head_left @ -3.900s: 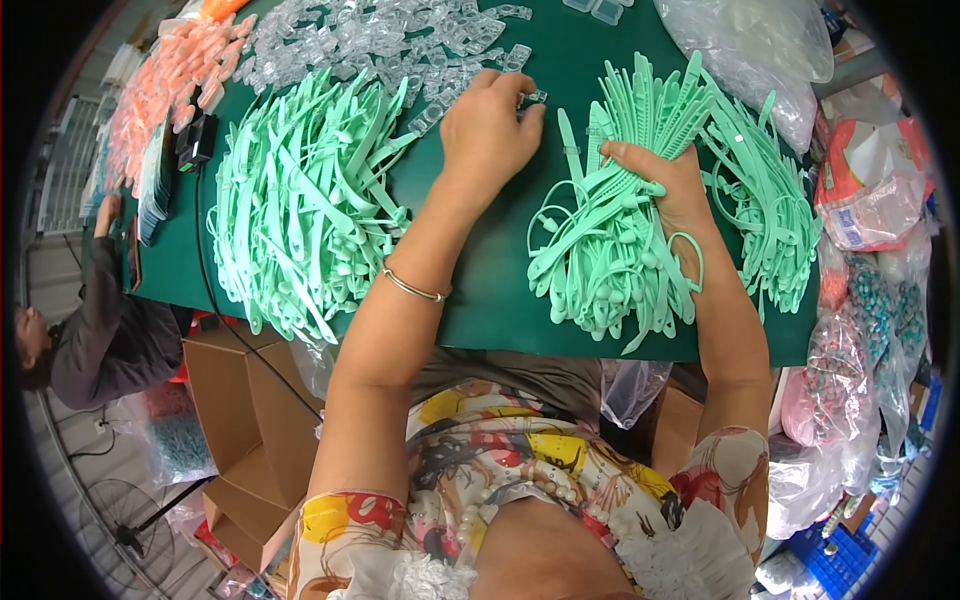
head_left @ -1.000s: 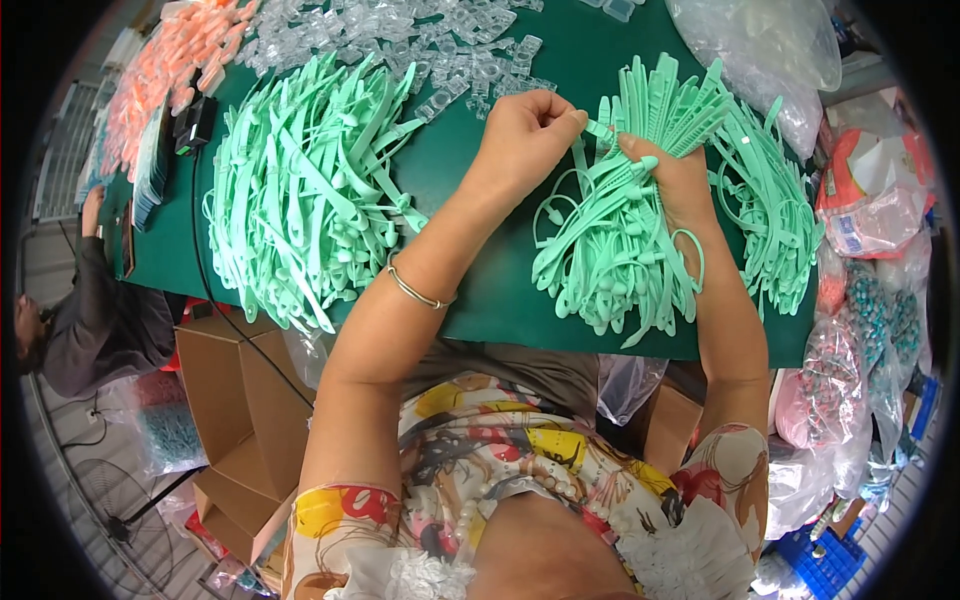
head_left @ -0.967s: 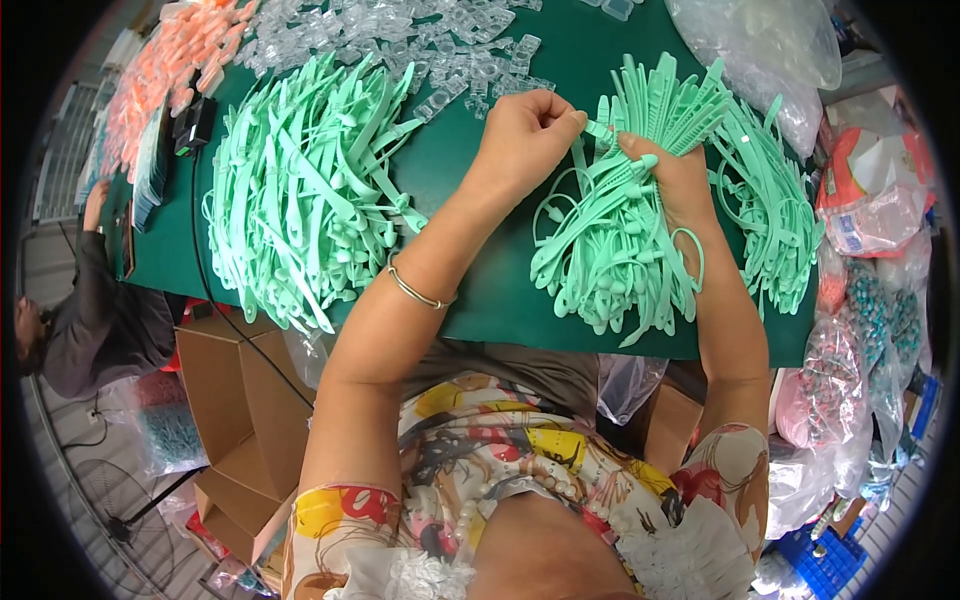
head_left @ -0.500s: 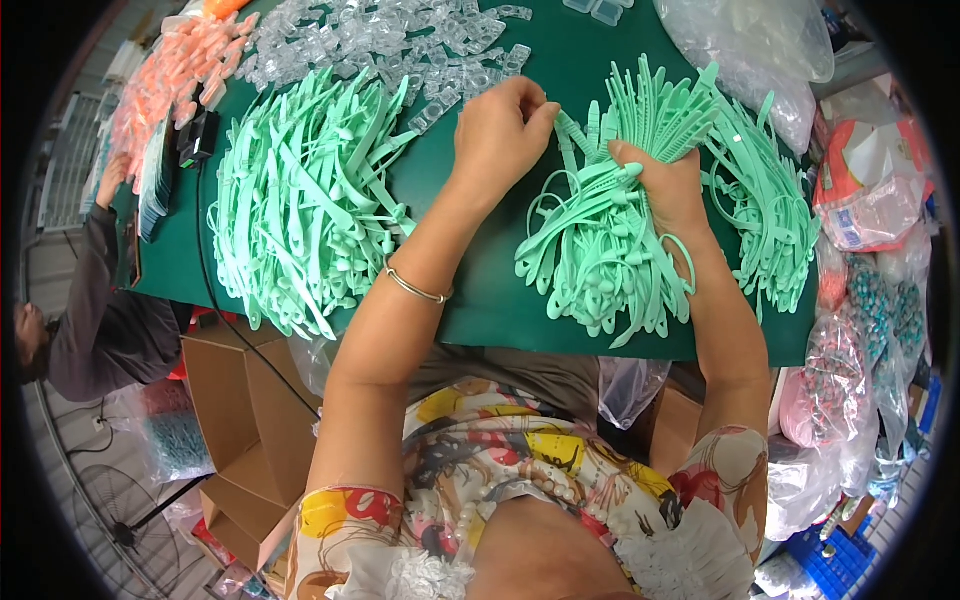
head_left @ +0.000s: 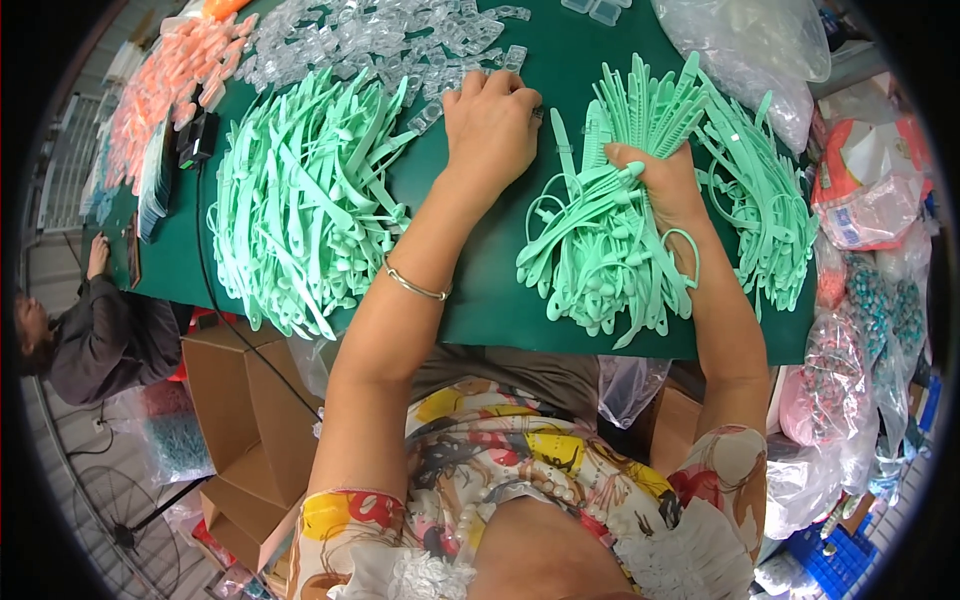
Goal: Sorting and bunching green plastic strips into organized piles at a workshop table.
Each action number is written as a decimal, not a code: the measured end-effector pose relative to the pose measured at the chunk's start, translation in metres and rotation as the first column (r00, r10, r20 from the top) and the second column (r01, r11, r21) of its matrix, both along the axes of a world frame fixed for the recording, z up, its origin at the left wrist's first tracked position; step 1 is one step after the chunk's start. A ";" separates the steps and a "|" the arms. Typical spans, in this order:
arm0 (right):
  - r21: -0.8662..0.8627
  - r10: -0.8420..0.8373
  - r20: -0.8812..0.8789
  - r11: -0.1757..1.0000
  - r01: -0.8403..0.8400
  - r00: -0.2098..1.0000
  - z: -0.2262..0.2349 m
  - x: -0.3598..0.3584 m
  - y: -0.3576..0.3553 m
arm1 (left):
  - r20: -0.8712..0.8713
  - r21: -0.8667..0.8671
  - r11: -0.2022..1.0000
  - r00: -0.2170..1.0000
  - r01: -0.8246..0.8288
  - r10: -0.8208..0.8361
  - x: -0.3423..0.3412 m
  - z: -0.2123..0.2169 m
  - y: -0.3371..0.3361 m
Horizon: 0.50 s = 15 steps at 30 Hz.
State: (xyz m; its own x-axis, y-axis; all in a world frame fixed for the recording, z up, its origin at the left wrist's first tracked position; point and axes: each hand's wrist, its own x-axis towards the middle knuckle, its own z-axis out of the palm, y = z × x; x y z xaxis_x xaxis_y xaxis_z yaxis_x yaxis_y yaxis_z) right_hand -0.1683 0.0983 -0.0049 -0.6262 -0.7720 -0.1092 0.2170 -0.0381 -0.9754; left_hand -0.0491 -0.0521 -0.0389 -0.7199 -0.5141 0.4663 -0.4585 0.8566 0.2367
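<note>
Mint straps gripped by right hand, left hand beside clear clips

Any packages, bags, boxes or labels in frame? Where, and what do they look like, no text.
Clear plastic bag: table's far right corner, crumpled, see-through.
Red-and-white printed packet: right of the table, glossy, crumpled.
Bags of small beads: right edge, clear, teal and pink contents.
Cardboard boxes: floor, below the table's left side, brown, open.
Blue crate: lower right, ribbed plastic.
No screens or signs.

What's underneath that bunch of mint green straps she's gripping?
The green table cover lies under the bunch of straps gripped by the right hand. Anything beneath the bunch's middle is hidden.
</note>
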 end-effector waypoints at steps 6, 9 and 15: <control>0.025 0.058 0.026 0.998 -0.058 0.998 0.000 -0.002 0.000 | -0.095 -0.032 0.999 0.995 0.015 -0.018 0.008 0.001 -0.003; 0.018 0.026 0.049 0.999 -0.027 0.998 -0.001 -0.001 0.000 | -0.038 -0.017 1.000 0.999 0.002 -0.003 0.008 0.002 -0.003; -0.002 0.043 0.088 0.999 -0.043 0.995 -0.001 -0.004 0.001 | -0.194 -0.046 0.999 0.981 0.022 -0.030 0.010 0.006 0.002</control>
